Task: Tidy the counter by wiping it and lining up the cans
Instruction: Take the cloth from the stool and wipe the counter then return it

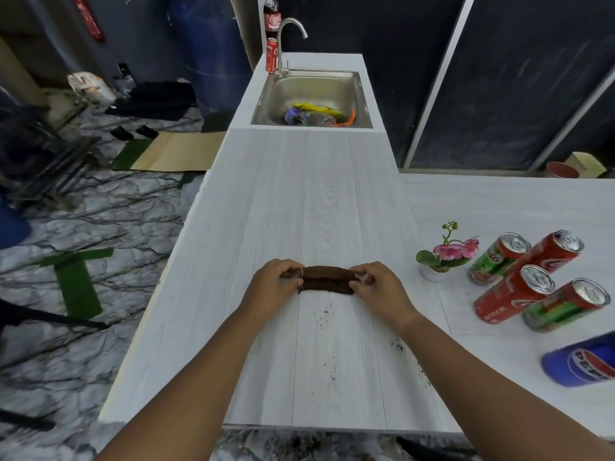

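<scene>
A folded brown cloth (326, 279) lies on the white wood-grain counter (299, 201). My left hand (276, 282) pinches its left end and my right hand (377, 287) pinches its right end. Dark crumbs (327, 311) speckle the counter just in front of the cloth, and more crumbs (399, 346) lie near my right forearm. On the right stand several cans close together: two red cans (552, 252) (512, 296), two green-and-red cans (497, 259) (565, 306), and a blue Pepsi can (580, 362) at the frame edge.
A small potted pink flower (444, 252) stands left of the cans. At the far end a steel sink (312, 94) holds wrappers, with a tap (289, 34), a red cola can (272, 54) and a cola bottle (272, 16) beside it. The counter's left edge drops to a marbled floor.
</scene>
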The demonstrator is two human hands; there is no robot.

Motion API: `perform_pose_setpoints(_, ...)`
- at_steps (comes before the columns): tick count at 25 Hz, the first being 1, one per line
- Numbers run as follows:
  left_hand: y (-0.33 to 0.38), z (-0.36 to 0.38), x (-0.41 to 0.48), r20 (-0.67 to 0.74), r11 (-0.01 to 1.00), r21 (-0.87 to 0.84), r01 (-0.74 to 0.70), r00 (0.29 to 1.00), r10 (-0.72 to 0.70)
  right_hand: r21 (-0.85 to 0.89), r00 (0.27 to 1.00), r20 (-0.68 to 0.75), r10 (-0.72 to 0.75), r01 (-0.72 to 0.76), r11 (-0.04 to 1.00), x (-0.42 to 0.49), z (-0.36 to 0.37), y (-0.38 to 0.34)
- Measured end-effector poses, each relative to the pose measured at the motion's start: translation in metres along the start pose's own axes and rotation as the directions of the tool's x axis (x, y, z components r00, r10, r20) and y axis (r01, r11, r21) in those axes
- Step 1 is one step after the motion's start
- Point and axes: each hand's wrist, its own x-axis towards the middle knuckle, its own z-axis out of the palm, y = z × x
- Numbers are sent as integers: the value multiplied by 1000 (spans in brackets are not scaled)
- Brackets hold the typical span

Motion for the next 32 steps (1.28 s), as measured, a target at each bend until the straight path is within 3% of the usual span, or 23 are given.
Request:
perform_pose_setpoints(5, -39, -33, -11, -82, 977, 207, -55, 994, 73, -11, 991, -73, -109, 108, 994, 3, -2, -5)
perform_pose_setpoints(10, -103, -77, -47, -190, 836, 536, -114, 949, 252, -117, 966, 71, -249, 256, 960, 31, 11, -33)
perform_pose_setpoints(16, -111, -76, -51, -235, 844, 530, -84, 942, 241, -203, 920, 316, -231, 304, 931, 54, 26, -48)
perform_pose_setpoints(25, -116, -77, -48, -242, 851, 517, -89, 939, 245, -111, 951, 243, -189, 221, 969, 17, 30, -38)
perform_pose_setpoints(32, -116, -76, -57, -232, 861, 494, -126, 935, 269, -122, 956, 205, -210, 238, 963, -46, 36, -37)
